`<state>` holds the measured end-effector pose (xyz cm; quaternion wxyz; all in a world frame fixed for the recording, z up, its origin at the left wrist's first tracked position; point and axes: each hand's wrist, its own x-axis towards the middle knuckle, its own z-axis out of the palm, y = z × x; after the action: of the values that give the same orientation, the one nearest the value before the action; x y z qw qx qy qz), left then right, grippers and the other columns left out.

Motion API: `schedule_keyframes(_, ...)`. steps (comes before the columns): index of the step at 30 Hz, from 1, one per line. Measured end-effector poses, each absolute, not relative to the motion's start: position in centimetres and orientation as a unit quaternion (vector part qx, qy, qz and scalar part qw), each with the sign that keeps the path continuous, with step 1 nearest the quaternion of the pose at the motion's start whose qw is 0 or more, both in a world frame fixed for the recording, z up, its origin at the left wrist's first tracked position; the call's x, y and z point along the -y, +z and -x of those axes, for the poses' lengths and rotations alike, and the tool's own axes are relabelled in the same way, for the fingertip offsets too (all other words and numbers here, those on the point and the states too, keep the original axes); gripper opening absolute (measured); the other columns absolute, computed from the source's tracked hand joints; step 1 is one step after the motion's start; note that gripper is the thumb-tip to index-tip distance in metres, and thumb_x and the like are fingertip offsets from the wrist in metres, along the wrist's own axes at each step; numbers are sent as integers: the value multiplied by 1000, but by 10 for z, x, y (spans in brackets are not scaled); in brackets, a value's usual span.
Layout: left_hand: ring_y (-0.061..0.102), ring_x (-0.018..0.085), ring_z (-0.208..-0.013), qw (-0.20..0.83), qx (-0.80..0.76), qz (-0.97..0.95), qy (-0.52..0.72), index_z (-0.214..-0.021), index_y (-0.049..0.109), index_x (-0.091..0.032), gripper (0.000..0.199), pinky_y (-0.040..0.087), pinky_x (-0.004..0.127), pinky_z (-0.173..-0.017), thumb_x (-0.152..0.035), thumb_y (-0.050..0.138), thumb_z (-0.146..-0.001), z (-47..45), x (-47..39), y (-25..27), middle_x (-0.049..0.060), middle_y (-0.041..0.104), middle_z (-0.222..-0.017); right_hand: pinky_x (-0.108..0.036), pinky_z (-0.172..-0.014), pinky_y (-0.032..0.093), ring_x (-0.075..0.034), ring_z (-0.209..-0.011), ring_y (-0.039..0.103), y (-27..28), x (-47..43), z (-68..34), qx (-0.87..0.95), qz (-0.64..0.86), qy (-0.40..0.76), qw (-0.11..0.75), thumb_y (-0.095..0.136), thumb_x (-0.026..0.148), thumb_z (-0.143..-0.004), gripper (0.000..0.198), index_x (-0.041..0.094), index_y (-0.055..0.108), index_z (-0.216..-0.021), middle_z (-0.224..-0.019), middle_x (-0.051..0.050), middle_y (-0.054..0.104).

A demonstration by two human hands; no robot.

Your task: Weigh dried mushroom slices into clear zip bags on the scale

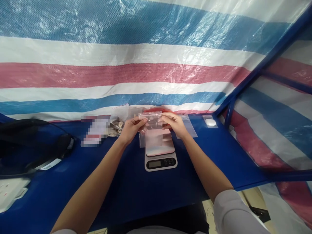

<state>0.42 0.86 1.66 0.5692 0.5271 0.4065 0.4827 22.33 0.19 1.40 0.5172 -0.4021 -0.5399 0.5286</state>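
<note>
Fingers [141, 123] of the left hand [130, 130] and right hand [177, 125] pinch opposite sides of a clear bag [154, 121] over the far part of the scale [161, 149]; contents are indistinct. The bag and hands obscure the scale's rear edge and most of a red object [167, 110]. On the desk [129, 191], pixelation masks a packet [97, 130]; the left border crops a power strip [11, 193].

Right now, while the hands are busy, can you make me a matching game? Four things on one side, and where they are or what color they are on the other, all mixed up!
Things:
1. Clear zip bag
2. Digital scale
3. Power strip
4. Striped sheet

Clues:
A. White, at the picture's left edge
B. Held by the left hand and right hand
C. Red, white and blue
D. Just below the hands in the picture

Pairs: 1-B, 2-D, 3-A, 4-C
</note>
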Motion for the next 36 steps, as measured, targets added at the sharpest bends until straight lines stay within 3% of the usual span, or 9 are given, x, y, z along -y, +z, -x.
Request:
schedule_keyframes(4, 61, 14, -60, 552, -409, -614, 388, -82, 78, -15, 39, 51, 27, -63, -52, 81, -73, 10, -11, 21, 5, 73, -74, -29, -62, 63, -18, -79, 73, 34, -4, -224, 616, 387, 501, 468, 77, 49, -77, 49, 24, 69, -118, -95, -2, 75)
schedule_keyframes(11, 63, 17, -62, 492, -418, -682, 345, -84, 78, -17, 41, 52, 31, -64, -57, 76, -76, 15, -11, 27, 5, 72, -70, -28, -60, 63, -15, -73, 68, 34, -7, -218, 680, 402, 479, 382, 77, 46, -77, 31, 19, 78, -92, -94, -4, 74)
schedule_keyframes(16, 67, 20, -72, 282, -491, -719, 404, -91, 77, -19, 37, 52, 31, -72, -53, 75, -77, 15, -3, 32, 6, 76, -83, -24, -54, 59, -14, -68, 66, 32, -9, -219, 688, 444, 424, 387, 70, 40, -82, 23, 18, 78, -87, -80, -3, 73)
schedule_keyframes(20, 62, 18, -64, 179, -503, -745, 400, -76, 75, -20, 30, 49, 30, -69, -48, 67, -83, 4, 4, 39, 4, 74, -74, -25, -56, 58, -14, -65, 66, 34, -9, -218, 708, 459, 379, 380, 67, 35, -85, 18, 21, 78, -86, -85, -2, 75)
schedule_keyframes(24, 59, 16, -50, 315, -518, -712, 355, -60, 69, -18, 48, 49, 31, -59, -55, 57, -88, -12, 0, 39, 4, 66, -55, -25, -58, 58, -15, -69, 68, 36, -3, -214, 736, 440, 350, 377, 65, 33, -87, 19, 21, 79, -86, -86, -3, 74)
schedule_keyframes(28, 60, 18, -48, 474, -509, -616, 369, -63, 73, -16, 46, 49, 31, -50, -57, 66, -81, -18, -8, 34, 7, 67, -55, -25, -59, 60, -14, -67, 68, 40, 2, -213, 756, 412, 362, 356, 66, 33, -86, 20, 20, 80, -88, -81, -1, 73)
schedule_keyframes(36, 59, 14, -51, 557, -467, -554, 406, -60, 71, -15, 37, 49, 27, -51, -50, 81, -69, -12, -6, 27, 7, 68, -59, -24, -53, 63, -15, -76, 67, 38, -2, -212, 708, 408, 450, 361, 69, 38, -84, 23, 18, 79, -90, -92, -4, 72)
